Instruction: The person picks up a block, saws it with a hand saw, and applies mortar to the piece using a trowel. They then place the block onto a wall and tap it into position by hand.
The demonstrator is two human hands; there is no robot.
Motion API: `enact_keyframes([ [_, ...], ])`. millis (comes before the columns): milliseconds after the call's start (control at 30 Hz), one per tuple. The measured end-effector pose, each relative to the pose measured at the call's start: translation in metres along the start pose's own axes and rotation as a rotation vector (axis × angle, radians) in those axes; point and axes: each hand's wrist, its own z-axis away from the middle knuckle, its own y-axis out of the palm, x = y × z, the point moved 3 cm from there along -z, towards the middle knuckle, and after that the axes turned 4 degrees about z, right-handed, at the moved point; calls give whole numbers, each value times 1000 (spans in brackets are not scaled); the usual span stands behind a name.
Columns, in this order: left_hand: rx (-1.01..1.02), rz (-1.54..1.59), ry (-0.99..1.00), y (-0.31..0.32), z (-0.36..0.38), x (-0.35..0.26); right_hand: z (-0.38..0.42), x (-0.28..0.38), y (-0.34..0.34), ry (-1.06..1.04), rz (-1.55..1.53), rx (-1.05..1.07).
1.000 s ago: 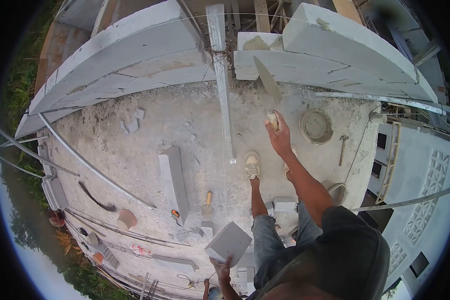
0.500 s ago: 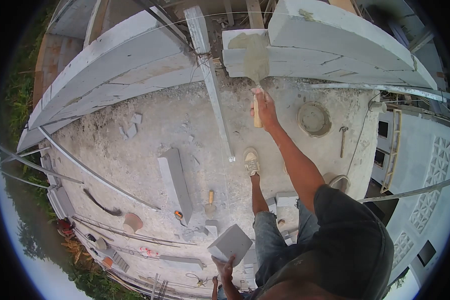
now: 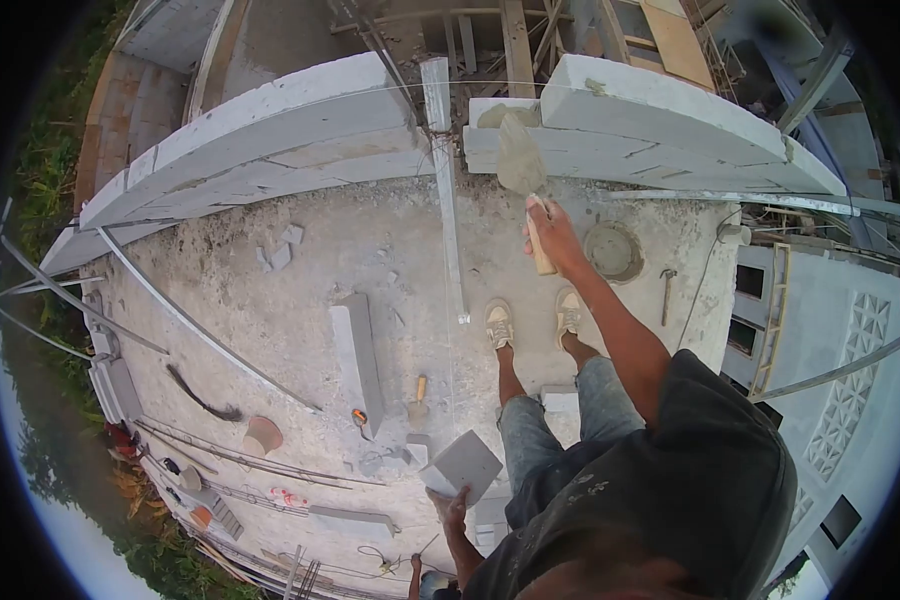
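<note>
My right hand point(image 3: 557, 235) is wrapped round the wooden handle of a trowel point(image 3: 520, 160). Its broad blade, coated in grey mortar, is just in front of the low part of the block wall, below a patch of wet mortar point(image 3: 505, 115) in the gap. Down at the lower edge, my left hand point(image 3: 452, 505) grips a grey lightweight block point(image 3: 463, 465) from underneath, holding it tilted beside my leg. A bucket of mortar point(image 3: 613, 252) stands right of my right hand.
A metal post point(image 3: 445, 190) rises against the wall point(image 3: 270, 130), and a slanting brace point(image 3: 200, 315) crosses the left side. On the floor are a long block point(image 3: 357, 355), a second trowel point(image 3: 418, 405), a hammer point(image 3: 667, 296) and a tape measure point(image 3: 360, 417). Another person's hand point(image 3: 415, 565) shows below.
The trowel has drawn back from the wall gap towards me and slightly right. Both my shoes now show side by side. The block stays in my left hand, and the view has shifted.
</note>
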Motion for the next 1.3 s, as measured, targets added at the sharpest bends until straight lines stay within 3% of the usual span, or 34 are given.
enact_keyframes([
  [133, -1, 37, 16, 8, 8, -28, -16, 1, 31, 49, -240, -8],
  [433, -25, 27, 8, 3, 7, -35, -87, 14, 99, 98, -374, -34],
  [533, -19, -5, 34, -4, 1, -22, -95, 19, 95, 60, -233, -48],
  [633, -3, -19, 17, -11, 6, -21, -83, 3, 68, -250, 444, -246],
  [733, 13, 28, -30, -11, 7, -15, -62, -8, 42, -231, 681, -318],
  [833, 12, 16, -45, -15, 0, -4, -50, 3, 28, -31, 225, -223],
  [1033, 19, -19, -44, -17, -3, -15, -65, -8, 47, 104, -414, -48],
  [1167, 16, -6, -18, -17, -1, -34, -82, 2, 83, 106, -464, -45],
  [1300, 29, 62, 29, -21, -5, -40, -86, 10, 95, 107, -278, -13],
])
